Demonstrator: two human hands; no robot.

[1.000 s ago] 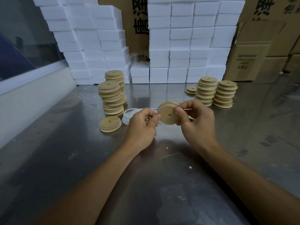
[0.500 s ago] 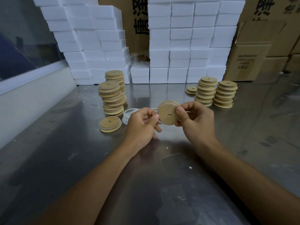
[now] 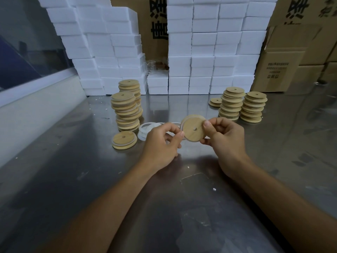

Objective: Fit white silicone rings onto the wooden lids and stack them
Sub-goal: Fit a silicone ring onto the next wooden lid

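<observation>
A scuffed, reflective steel tabletop (image 3: 73,179) fills most of the view, and along its far edge rises a wall of stacked white foam blocks (image 3: 204,52) with brown printed cardboard cartons (image 3: 284,66) behind and to the right of it. On the left of the table stand two tall, slightly leaning stacks of round wooden lids (image 3: 125,110), pale rings visible between some of the discs, and just in front of them lies a short pile of the same lids (image 3: 124,139). On the right, well apart from these, are two shorter stacks of bare wooden lids (image 3: 242,105) with a low pile of a few more lids (image 3: 215,102) beside them. Between the left stacks and the hands sits a loose heap of white silicone rings (image 3: 145,129), flat on the steel. Both bare forearms reach in from the bottom edge. The right hand (image 3: 226,139) pinches a round wooden lid with a small centre hole (image 3: 193,130) by its right rim — thumb on the near face, fingers curled behind — holding it tilted above the table, a thin white edge showing along its upper left rim. The left hand (image 3: 162,143) has its fingers curled, thumb tip against the lid's left edge.
</observation>
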